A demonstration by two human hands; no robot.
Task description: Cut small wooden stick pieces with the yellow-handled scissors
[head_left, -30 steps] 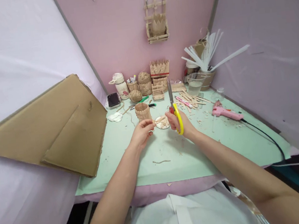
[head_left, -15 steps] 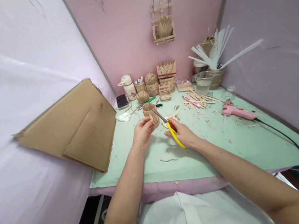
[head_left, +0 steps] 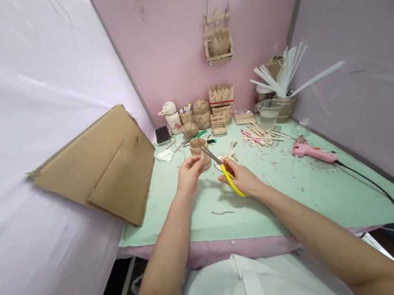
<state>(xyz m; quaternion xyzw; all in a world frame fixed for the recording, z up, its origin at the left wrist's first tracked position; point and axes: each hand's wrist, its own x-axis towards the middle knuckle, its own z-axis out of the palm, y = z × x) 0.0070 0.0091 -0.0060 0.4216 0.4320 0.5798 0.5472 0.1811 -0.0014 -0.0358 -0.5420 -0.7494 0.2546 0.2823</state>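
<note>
My left hand (head_left: pixel 190 172) is closed in a pinch on a small piece of wooden stick (head_left: pixel 202 157). My right hand (head_left: pixel 241 176) grips scissors (head_left: pixel 230 177) with yellow and red handles. Their blades point up and left, close to the piece in my left hand. Just behind my fingertips stands a small round pot (head_left: pixel 199 146) faced with wooden pieces, its lower part partly hidden. Beside the scissors lies a small round white item (head_left: pixel 219 162) with wooden scraps on it, partly covered by my right hand and the blades.
A pink glue gun (head_left: pixel 314 151) with a black cord lies at right. Loose wooden sticks (head_left: pixel 263 134) and a pink pen (head_left: pixel 252 137) lie behind. Twine ball (head_left: pixel 190 129), bottle (head_left: pixel 172 118) and phone (head_left: pixel 162 134) stand along the back. Cardboard (head_left: pixel 114 172) leans at left.
The view has shifted slightly, so the background sits a little lower. Both hands keep nearly the same pose, with the scissors still near the wooden piece.
</note>
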